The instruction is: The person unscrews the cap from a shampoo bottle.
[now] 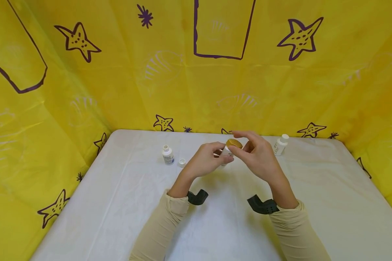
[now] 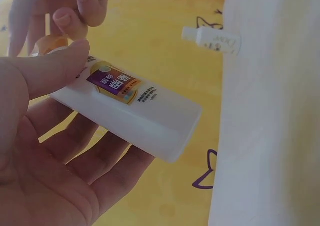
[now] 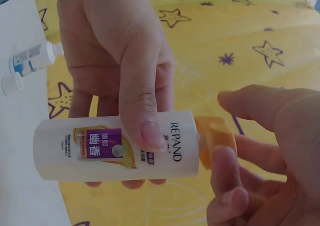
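A white toiletry bottle (image 3: 100, 161) with an orange cap (image 3: 212, 138) is held up between my two hands. Its label reads REPAND beside a purple and gold patch. My left hand (image 1: 204, 159) grips the bottle body, thumb across the front and fingers behind. In the right wrist view, the bottle's orange end points towards my right hand (image 1: 258, 156). Fingers of that hand are bent around the cap, while one finger sticks out away from it. The bottle is largely hidden by the hands in the head view.
At the left on the white-covered table (image 1: 117, 217) stands an uncapped small white bottle (image 1: 168, 156). A white cap (image 1: 182, 163) lies beside it. Another white bottle (image 1: 281, 145), capped, stands at the back right. Yellow patterned cloth (image 1: 189, 90) rises behind the table.
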